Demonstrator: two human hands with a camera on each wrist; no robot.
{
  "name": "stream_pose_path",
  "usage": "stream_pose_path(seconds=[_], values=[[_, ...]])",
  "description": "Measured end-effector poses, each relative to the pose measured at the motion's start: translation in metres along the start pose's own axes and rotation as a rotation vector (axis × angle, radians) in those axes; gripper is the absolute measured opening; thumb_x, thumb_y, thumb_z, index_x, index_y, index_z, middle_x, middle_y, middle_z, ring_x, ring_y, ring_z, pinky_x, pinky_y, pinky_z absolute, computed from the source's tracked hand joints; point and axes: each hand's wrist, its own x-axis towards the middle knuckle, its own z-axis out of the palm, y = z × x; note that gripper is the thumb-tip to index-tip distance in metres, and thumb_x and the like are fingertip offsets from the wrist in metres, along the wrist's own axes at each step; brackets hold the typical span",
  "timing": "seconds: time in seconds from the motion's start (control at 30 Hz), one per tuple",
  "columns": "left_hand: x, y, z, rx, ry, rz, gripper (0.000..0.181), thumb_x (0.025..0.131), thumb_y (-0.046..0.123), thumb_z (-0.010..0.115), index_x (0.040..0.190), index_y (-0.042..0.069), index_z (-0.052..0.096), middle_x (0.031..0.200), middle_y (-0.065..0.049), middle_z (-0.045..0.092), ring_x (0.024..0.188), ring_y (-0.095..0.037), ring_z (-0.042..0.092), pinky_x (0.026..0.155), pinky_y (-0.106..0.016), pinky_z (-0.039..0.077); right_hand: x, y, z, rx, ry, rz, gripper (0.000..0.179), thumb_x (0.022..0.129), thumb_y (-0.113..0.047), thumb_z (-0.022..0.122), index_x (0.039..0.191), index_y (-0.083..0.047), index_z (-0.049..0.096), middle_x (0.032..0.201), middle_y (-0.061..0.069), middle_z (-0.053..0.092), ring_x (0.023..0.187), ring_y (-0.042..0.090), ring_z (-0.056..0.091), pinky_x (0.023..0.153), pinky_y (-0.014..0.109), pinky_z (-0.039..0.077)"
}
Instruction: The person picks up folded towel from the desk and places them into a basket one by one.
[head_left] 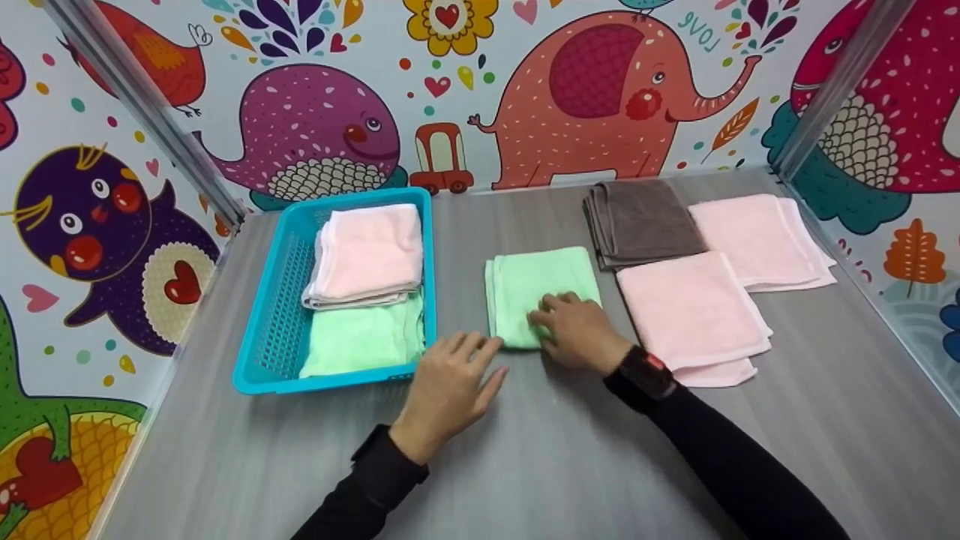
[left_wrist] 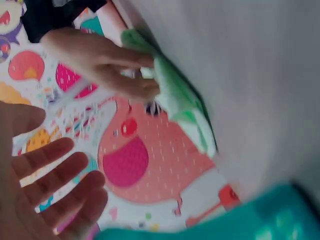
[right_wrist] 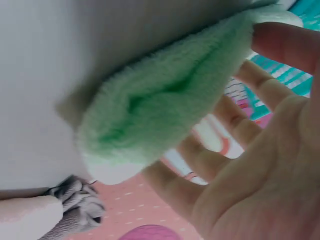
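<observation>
A folded light green towel lies on the grey table between the basket and the other towels. My right hand touches its near right part; in the right wrist view the fingers lie loosely along the folded towel, thumb by one corner. My left hand hovers free beside the basket's near right corner, its fingers apart and holding nothing. Left of the hands stands a blue plastic basket. Inside it are a folded pink towel and a folded green towel.
Right of the green towel lie a folded grey-brown towel and two pink stacks, one nearer and one by the right wall. Cartoon-printed walls enclose the table's back and sides.
</observation>
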Motion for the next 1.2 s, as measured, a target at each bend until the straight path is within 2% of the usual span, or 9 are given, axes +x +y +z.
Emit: stream_pose_path(seconds=[0.1, 0.23, 0.37, 0.5, 0.63, 0.77, 0.83, 1.03, 1.2], values=[[0.005, 0.01, 0.012, -0.071, -0.148, -0.085, 0.044, 0.1, 0.04, 0.066, 0.133, 0.01, 0.067, 0.107, -0.008, 0.068, 0.093, -0.024, 0.066, 0.076, -0.036, 0.056, -0.02, -0.012, -0.001, -0.045, 0.012, -0.025, 0.03, 0.094, -0.027, 0.071, 0.122, -0.018, 0.072, 0.116, 0.008, 0.066, 0.108, 0.039, 0.065, 0.077, 0.054, 0.058], [0.013, 0.011, 0.03, -0.176, -0.376, -0.271, 0.057, 0.104, 0.044, 0.059, 0.143, 0.004, 0.056, 0.111, -0.021, 0.065, 0.095, -0.037, 0.066, 0.08, -0.046, 0.056, -0.037, -0.023, 0.001, -0.072, 0.058, -0.066, 0.028, 0.091, -0.027, 0.074, 0.118, -0.02, 0.074, 0.114, 0.006, 0.068, 0.106, 0.035, 0.067, 0.079, 0.052, 0.058], [0.024, 0.006, 0.048, -0.284, -0.488, -0.404, 0.065, 0.103, 0.044, 0.061, 0.147, -0.001, 0.048, 0.115, -0.031, 0.062, 0.1, -0.047, 0.066, 0.088, -0.054, 0.054, -0.04, -0.024, 0.004, -0.008, 0.129, -0.085, 0.023, 0.09, -0.023, 0.076, 0.113, -0.019, 0.077, 0.108, 0.006, 0.07, 0.099, 0.033, 0.068, 0.079, 0.049, 0.058], [0.032, 0.004, 0.06, -0.336, -0.509, -0.426, 0.073, 0.097, 0.041, 0.07, 0.15, -0.001, 0.042, 0.118, -0.033, 0.059, 0.096, -0.047, 0.066, 0.086, -0.054, 0.055, -0.037, -0.012, 0.006, 0.042, 0.248, -0.015, 0.026, 0.087, -0.02, 0.079, 0.112, -0.015, 0.076, 0.105, 0.01, 0.068, 0.091, 0.035, 0.066, 0.072, 0.047, 0.057], [0.035, 0.002, 0.063, -0.383, -0.508, -0.411, 0.066, 0.095, 0.036, 0.074, 0.143, 0.001, 0.045, 0.111, -0.028, 0.061, 0.09, -0.045, 0.067, 0.082, -0.052, 0.056, -0.038, 0.005, 0.009, -0.044, 0.318, 0.129, 0.041, 0.086, -0.028, 0.082, 0.121, -0.008, 0.073, 0.11, 0.021, 0.066, 0.087, 0.043, 0.064, 0.068, 0.051, 0.056], [0.035, -0.001, 0.063, -0.469, -0.497, -0.409, 0.055, 0.096, 0.03, 0.074, 0.136, 0.003, 0.048, 0.112, -0.024, 0.064, 0.093, -0.042, 0.067, 0.082, -0.051, 0.056, -0.042, 0.012, 0.01, -0.056, 0.253, 0.201, 0.051, 0.093, -0.038, 0.074, 0.131, -0.005, 0.069, 0.118, 0.037, 0.065, 0.078, 0.051, 0.066, 0.063, 0.054, 0.056], [0.034, -0.001, 0.063, -0.51, -0.486, -0.4, 0.051, 0.097, 0.025, 0.074, 0.135, 0.002, 0.048, 0.116, -0.024, 0.065, 0.097, -0.042, 0.068, 0.083, -0.051, 0.056, -0.042, 0.013, 0.009, -0.014, 0.205, 0.21, 0.052, 0.096, -0.038, 0.07, 0.136, -0.005, 0.066, 0.111, 0.041, 0.066, 0.073, 0.051, 0.067, 0.061, 0.055, 0.055], [0.035, -0.001, 0.067, -0.558, -0.439, -0.338, 0.037, 0.097, 0.012, 0.07, 0.127, 0.002, 0.051, 0.106, -0.02, 0.069, 0.093, -0.036, 0.068, 0.078, -0.047, 0.056, -0.038, 0.016, 0.007, 0.181, 0.067, 0.184, 0.05, 0.099, -0.024, 0.067, 0.144, -0.003, 0.059, 0.07, 0.021, 0.061, 0.066, 0.037, 0.062, 0.064, 0.052, 0.052], [0.035, -0.001, 0.069, -0.59, -0.406, -0.304, 0.032, 0.096, 0.003, 0.065, 0.126, 0.003, 0.053, 0.1, -0.016, 0.068, 0.084, -0.026, 0.063, 0.072, -0.039, 0.052, -0.034, 0.016, 0.01, 0.286, 0.079, 0.121, 0.045, 0.096, -0.008, 0.069, 0.137, 0.006, 0.058, 0.077, 0.021, 0.065, 0.071, 0.036, 0.065, 0.067, 0.051, 0.054]])
